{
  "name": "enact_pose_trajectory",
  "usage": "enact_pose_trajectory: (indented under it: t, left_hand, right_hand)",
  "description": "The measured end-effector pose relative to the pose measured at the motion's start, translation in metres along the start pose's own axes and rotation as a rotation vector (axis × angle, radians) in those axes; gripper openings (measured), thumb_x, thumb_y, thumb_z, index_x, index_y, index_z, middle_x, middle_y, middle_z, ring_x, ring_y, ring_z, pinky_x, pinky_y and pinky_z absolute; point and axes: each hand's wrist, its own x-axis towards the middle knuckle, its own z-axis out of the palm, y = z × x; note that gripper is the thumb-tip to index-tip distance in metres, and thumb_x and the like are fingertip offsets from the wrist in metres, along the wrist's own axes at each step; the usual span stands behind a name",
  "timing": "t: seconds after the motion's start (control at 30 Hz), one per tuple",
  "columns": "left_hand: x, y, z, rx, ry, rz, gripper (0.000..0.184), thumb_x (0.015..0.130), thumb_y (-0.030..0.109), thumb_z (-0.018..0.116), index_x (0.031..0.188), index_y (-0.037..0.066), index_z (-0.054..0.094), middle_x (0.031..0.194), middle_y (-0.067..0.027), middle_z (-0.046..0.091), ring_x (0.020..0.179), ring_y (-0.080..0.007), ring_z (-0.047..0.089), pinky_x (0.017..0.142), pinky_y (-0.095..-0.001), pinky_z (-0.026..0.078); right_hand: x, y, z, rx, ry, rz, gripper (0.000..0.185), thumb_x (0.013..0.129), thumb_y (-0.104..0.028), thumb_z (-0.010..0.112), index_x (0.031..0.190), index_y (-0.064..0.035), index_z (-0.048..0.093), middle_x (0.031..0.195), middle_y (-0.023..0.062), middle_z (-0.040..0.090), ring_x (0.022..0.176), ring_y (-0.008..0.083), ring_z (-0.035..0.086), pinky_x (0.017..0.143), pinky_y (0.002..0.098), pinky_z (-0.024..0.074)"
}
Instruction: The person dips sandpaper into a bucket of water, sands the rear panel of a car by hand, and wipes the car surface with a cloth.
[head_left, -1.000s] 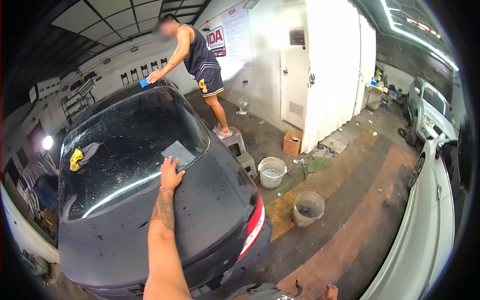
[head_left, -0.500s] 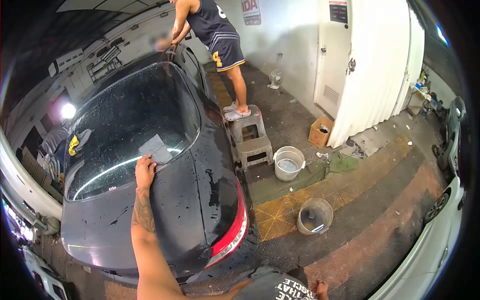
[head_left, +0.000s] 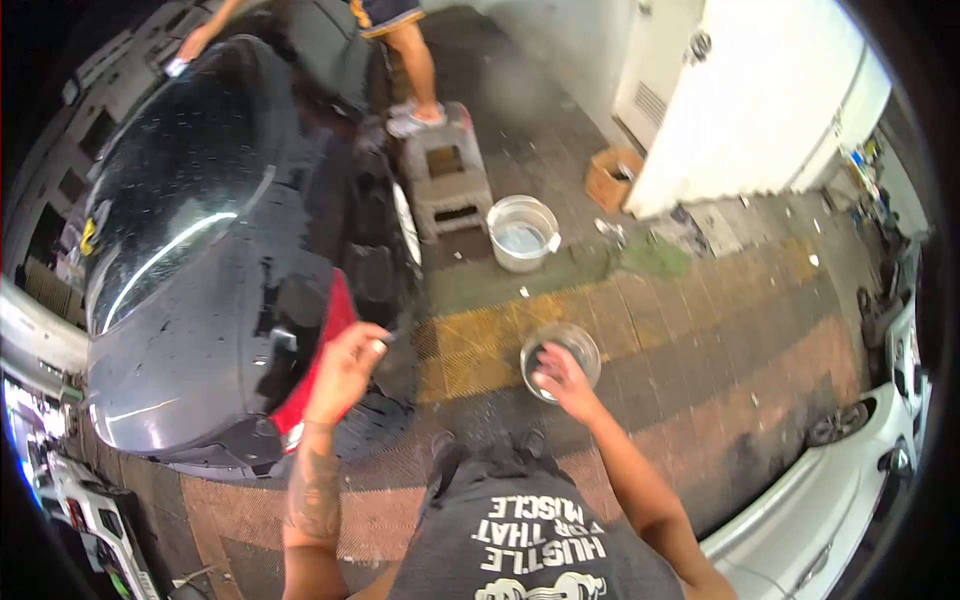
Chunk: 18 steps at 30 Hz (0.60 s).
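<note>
My left hand (head_left: 345, 372) is in the air beside the red tail light (head_left: 318, 365) of the dark car (head_left: 190, 370). Its fingers are loosely bent and somewhat blurred, and I can make out nothing between them. In front of my body, my right hand (head_left: 565, 380) shows spread fingers and holds nothing. It overlaps a round bucket (head_left: 592, 345) standing on the floor, with something dark inside; from above I cannot tell whether it touches the rim. The grey cloth is not visible now.
Another person's legs (head_left: 415, 65) stand on a grey step stool (head_left: 448, 190); their hand (head_left: 195, 45) is at the car's roof. A white bucket (head_left: 520, 262), a cardboard box (head_left: 610, 180) and a white car (head_left: 830, 490) are to the right. A yellow cloth (head_left: 88, 237) lies by the window.
My left hand has left the rear window, where it touched a grey cloth, and moved right. My right hand has risen over the bucket. The view has tilted downward.
</note>
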Motion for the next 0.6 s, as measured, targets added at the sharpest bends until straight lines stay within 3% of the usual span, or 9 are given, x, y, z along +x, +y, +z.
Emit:
enact_pose_trajectory:
  t: [0.13,0.2,0.3,0.37,0.43,0.5,0.53,0.57,0.6]
  left_hand:
    - [-0.04,-0.006,0.12,-0.11,-0.257,-0.129,0.015,0.092,0.006,0.061,0.106,0.001,0.067,0.091,-0.012,0.07,0.085,-0.0166,0.065,0.079,-0.031,0.05]
    - [-0.052,0.001,0.149,-0.16,-0.304,-0.158,0.015,0.093,0.006,0.061,0.105,0.001,0.067,0.091,-0.013,0.071,0.085,-0.0205,0.068,0.079,-0.0321,0.051]
    - [-0.061,-0.002,0.165,-0.094,-0.364,-0.146,0.014,0.092,0.007,0.062,0.104,0.001,0.068,0.093,-0.0158,0.071,0.087,-0.0273,0.07,0.077,-0.0338,0.052]
    - [-0.059,-0.007,0.163,-0.065,-0.356,-0.159,0.014,0.092,0.008,0.062,0.103,0.002,0.068,0.093,-0.0161,0.072,0.088,-0.0292,0.071,0.077,-0.0342,0.053]
    - [-0.054,-0.01,0.156,0.037,-0.466,-0.217,0.024,0.092,0.013,0.065,0.113,0.004,0.066,0.103,-0.0175,0.071,0.096,-0.0344,0.069,0.082,-0.0375,0.053]
    - [-0.06,-0.019,0.162,0.068,-0.351,-0.101,0.032,0.091,0.014,0.067,0.121,0.005,0.063,0.109,-0.0163,0.07,0.099,-0.0325,0.068,0.086,-0.0376,0.052]
    - [-0.06,-0.026,0.161,0.123,-0.227,0.024,0.041,0.09,0.016,0.069,0.129,0.007,0.06,0.115,-0.015,0.068,0.103,-0.0305,0.067,0.09,-0.0378,0.052]
    - [-0.066,-0.038,0.159,0.113,-0.257,-0.036,0.054,0.091,0.026,0.068,0.14,0.01,0.051,0.125,-0.0182,0.064,0.115,-0.037,0.061,0.098,-0.0436,0.048]
    - [-0.072,-0.049,0.161,0.139,-0.216,-0.022,0.054,0.093,0.03,0.066,0.141,0.011,0.05,0.125,-0.0176,0.064,0.116,-0.0363,0.061,0.099,-0.0426,0.048]
  right_hand:
    - [-0.013,-0.038,0.023,-0.165,-0.278,-0.146,0.083,0.081,-0.03,0.081,0.148,-0.008,0.038,0.142,0.0113,0.051,0.125,0.0258,0.052,0.102,0.0382,0.0452]
    - [-0.018,-0.017,0.033,-0.143,-0.326,-0.285,0.062,0.083,-0.028,0.079,0.135,-0.0054,0.054,0.131,0.0102,0.06,0.117,0.0228,0.058,0.097,0.0355,0.0476]
    - [-0.031,0.005,0.041,-0.021,-0.425,-0.052,0.026,0.09,-0.023,0.072,0.105,-0.0015,0.067,0.096,0.0064,0.07,0.091,0.0125,0.063,0.085,0.0288,0.0503]
    - [-0.038,0.013,0.047,-0.067,-0.454,0.023,0.027,0.094,-0.023,0.068,0.108,-0.0003,0.064,0.097,0.007,0.069,0.087,0.0096,0.06,0.079,0.0281,0.0497]
    - [-0.043,0.024,0.054,-0.049,-0.463,0.022,0.028,0.095,-0.024,0.066,0.109,-0.0001,0.063,0.098,0.0074,0.069,0.087,0.0095,0.059,0.077,0.0284,0.0495]
    - [-0.044,0.036,0.056,-0.063,-0.372,0.039,0.037,0.098,-0.031,0.063,0.12,-0.0009,0.061,0.101,0.0072,0.067,0.088,0.0144,0.062,0.08,0.0299,0.0498]
    - [-0.045,0.028,0.055,-0.03,-0.296,0.334,0.038,0.099,-0.03,0.06,0.123,-0.0004,0.059,0.106,0.0093,0.067,0.091,0.0143,0.061,0.082,0.0308,0.0499]
    - [-0.034,0.06,0.047,-0.044,-0.287,0.288,0.041,0.1,-0.03,0.058,0.127,0.0002,0.058,0.11,0.0103,0.067,0.097,0.0157,0.061,0.086,0.0317,0.0494]
    - [-0.024,0.094,0.039,-0.058,-0.277,0.242,0.043,0.101,-0.031,0.056,0.131,0.0007,0.056,0.114,0.0113,0.067,0.103,0.0171,0.061,0.09,0.0325,0.0489]
